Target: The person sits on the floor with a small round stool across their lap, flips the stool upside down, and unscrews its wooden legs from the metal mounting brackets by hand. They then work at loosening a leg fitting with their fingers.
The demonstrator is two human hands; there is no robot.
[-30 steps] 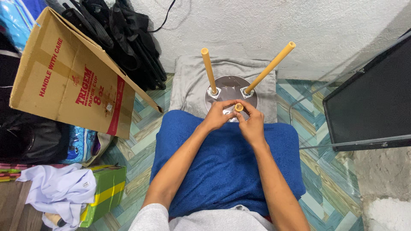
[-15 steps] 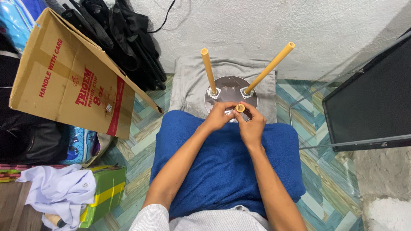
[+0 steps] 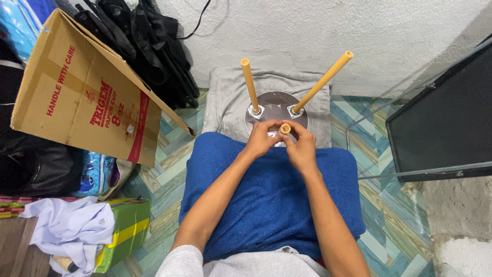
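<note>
Left hand (image 3: 262,138) and right hand (image 3: 302,146) close together, fingers of both pinched on top end of third yellow leg (image 3: 285,128), pointing toward camera. Round grey stool seat (image 3: 277,105) lies upside down on grey towel (image 3: 225,97), just beyond blue-covered lap (image 3: 266,200). Two other yellow legs (image 3: 249,84) stand fixed in metal brackets, tilted apart. Cardboard box (image 3: 87,97) at left, dark screen (image 3: 446,123) at right.
</note>
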